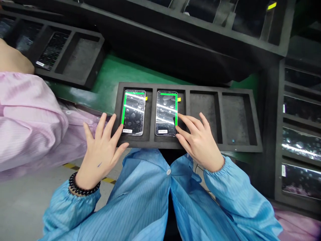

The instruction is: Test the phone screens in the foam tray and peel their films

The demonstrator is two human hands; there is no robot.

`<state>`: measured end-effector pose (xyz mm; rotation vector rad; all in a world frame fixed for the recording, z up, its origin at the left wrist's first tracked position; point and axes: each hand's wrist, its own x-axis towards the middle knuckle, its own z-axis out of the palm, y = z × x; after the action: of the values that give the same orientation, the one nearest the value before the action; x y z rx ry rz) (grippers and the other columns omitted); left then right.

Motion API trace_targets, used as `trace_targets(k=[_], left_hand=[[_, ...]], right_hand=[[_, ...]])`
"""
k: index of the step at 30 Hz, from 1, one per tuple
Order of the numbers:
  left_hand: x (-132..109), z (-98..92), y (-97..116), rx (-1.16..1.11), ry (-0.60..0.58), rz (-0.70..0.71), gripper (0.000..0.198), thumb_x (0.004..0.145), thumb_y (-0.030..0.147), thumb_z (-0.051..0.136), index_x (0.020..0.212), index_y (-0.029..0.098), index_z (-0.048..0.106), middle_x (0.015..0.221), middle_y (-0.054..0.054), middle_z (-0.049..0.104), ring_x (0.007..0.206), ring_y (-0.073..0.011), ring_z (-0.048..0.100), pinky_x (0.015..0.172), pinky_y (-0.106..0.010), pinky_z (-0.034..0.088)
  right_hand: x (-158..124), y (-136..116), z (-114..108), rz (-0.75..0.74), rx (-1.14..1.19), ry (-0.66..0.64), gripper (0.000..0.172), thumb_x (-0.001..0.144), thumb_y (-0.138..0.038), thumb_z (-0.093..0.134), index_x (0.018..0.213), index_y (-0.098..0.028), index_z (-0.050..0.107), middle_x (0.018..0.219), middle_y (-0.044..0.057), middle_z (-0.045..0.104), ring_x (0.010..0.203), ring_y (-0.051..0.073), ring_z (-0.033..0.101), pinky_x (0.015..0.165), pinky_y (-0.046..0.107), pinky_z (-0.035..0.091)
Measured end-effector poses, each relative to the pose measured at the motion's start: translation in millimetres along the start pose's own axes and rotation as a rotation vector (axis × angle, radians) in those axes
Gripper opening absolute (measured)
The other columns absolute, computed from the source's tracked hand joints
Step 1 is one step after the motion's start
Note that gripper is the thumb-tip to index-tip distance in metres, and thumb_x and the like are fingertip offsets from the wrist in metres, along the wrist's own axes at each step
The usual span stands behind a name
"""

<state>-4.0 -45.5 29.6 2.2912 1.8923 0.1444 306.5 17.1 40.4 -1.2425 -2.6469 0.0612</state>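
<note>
In front of me lies a black foam tray (165, 144) with compartments side by side. Its leftmost compartment holds a phone-sized screen panel (133, 115) with green edging, a yellow tab and a white label. A similar screen panel (166, 112) lies in the second compartment. My left hand (100, 154) is spread at the tray's left end, its index fingertip at the left panel's lower left edge. With fingers apart, my right hand (200, 144) touches the second panel's lower right edge. Neither hand grips anything.
Another foam tray (96, 63) with panels stands at the upper left, beside a co-worker's pink sleeve (30, 117). A large black tray (281, 47) lies across the back. At the right edge is a tray (278, 160) of several panels. The bench top (110, 72) is green.
</note>
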Motion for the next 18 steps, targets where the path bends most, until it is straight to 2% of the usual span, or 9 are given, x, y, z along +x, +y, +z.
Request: trace_targets(k=[7, 11, 18], left_hand=[[-14.6, -3.5, 0.2, -0.010, -0.020, 0.013, 0.058, 0.105, 0.049, 0.032, 0.145, 0.017, 0.057, 0.168, -0.018, 0.030, 0.161, -0.0405, 0.010, 0.124, -0.077, -0.004], [-19.5, -2.8, -2.4, -0.020, 0.010, 0.062, 0.056, 0.104, 0.049, 0.035, 0.145, 0.018, 0.057, 0.168, -0.017, 0.031, 0.160, -0.0415, 0.013, 0.124, -0.077, -0.004], [-20.6, -1.3, -11.4, -0.044, 0.037, 0.084, 0.050, 0.104, 0.047, 0.037, 0.146, 0.027, 0.056, 0.169, -0.011, 0.031, 0.161, -0.0370, 0.013, 0.125, -0.076, -0.004]], right_hand=[[-8.0, -4.6, -5.0, -0.019, -0.003, -0.022, 0.034, 0.107, -0.027, 0.046, 0.109, -0.015, 0.077, 0.144, 0.014, 0.064, 0.125, 0.029, 0.063, 0.118, 0.065, 0.039], [-9.8, -5.6, -7.8, -0.039, -0.019, -0.023, 0.033, 0.106, -0.027, 0.046, 0.106, -0.017, 0.078, 0.144, 0.014, 0.064, 0.124, 0.029, 0.063, 0.116, 0.066, 0.040], [-6.1, 4.6, -7.4, -0.204, -0.043, 0.017, 0.026, 0.103, -0.024, 0.053, 0.100, -0.016, 0.078, 0.141, 0.014, 0.067, 0.121, 0.029, 0.066, 0.115, 0.062, 0.043]])
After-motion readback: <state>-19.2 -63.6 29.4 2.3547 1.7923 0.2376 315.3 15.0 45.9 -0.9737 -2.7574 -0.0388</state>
